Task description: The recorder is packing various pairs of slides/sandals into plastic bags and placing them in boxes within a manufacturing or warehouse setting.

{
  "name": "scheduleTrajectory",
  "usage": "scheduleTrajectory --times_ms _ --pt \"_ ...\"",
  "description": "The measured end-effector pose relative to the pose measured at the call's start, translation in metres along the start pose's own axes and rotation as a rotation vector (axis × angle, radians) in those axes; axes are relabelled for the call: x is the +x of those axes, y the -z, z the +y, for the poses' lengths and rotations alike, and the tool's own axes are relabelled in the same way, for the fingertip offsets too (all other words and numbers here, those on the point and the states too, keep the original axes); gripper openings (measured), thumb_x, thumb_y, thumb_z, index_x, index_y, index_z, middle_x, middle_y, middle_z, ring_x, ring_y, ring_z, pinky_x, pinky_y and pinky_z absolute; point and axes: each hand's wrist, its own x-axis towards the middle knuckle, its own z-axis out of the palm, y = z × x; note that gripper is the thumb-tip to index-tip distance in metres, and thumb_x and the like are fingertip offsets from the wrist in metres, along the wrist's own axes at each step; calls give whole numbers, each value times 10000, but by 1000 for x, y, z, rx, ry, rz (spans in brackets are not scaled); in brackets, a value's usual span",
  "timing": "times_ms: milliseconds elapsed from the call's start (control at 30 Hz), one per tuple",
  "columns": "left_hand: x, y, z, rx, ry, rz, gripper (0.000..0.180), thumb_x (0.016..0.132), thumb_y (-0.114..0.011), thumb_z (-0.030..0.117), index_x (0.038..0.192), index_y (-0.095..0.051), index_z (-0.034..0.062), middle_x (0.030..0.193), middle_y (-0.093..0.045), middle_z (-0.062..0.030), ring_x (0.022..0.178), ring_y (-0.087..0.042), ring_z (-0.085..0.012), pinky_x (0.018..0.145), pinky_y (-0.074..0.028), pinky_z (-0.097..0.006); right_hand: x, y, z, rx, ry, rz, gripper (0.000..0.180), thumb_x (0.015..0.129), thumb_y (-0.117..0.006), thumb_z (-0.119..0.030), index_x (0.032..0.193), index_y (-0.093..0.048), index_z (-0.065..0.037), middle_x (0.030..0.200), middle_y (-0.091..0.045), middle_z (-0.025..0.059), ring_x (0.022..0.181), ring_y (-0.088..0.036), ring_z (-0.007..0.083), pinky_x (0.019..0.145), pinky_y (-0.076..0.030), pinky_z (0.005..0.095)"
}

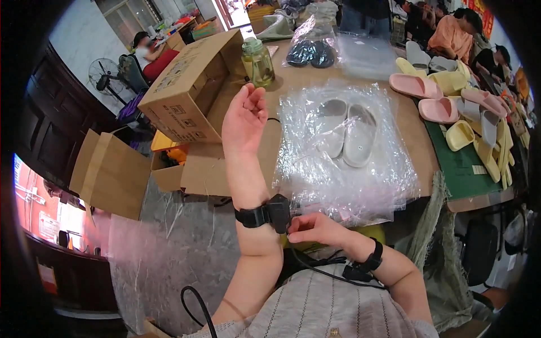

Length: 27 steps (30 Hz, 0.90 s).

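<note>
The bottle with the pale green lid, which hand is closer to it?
Left. The left hand is raised just below the bottle in the picture; the right hand is farther away, beside the black strapped device.

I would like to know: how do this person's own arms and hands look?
The left hand and right hand show no gloves. The left forearm wears a black strap with a bulky, angular black module; a thin black cable trails below it. The right forearm has a black band with a dark device. The pale grey shirt leaves both forearms uncovered.
</note>
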Motion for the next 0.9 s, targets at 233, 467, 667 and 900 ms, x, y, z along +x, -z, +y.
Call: scheduleTrajectory --times_ms 233,467,667,900 --pt "-4 -5 -10 122 -10 25 207 999 -614 244 1122 -633 79 988 -711 -57 824 -625 -117 710 -476 -246 -6 -14 -8 -234 111 74 214 878 -793 -223 907 -724 -23 836 -677 -19 799 -581 68 718 -474 263" --pt "-5 -14 -12 139 21 -18 196 998 -621 213 1144 -640 82 991 -713 -32 811 -624 -126 704 -474 -239 -10 -12 -8 -157 113 -27 238 919 -755 -259 984 -709 -35 860 -643 -51 771 -547 57 688 -451 246" --pt "-3 -9 -6 107 29 -44 188 996 -623 212 1134 -646 87 987 -715 -26 822 -633 -122 697 -476 -238 -19 -9 -21 58 -118 -76 305 976 -690 -321 1155 -686 -74 886 -613 -64 714 -481 18 606 -369 188" --pt "0 0 -16 99 65 -46 177 988 -636 223 1120 -665 111 984 -715 -18 822 -636 -117 692 -476 -236 -5 -1 0 214 -169 -180 286 1007 -649 -305 1169 -655 -69 930 -588 -60 769 -486 24 620 -363 180"
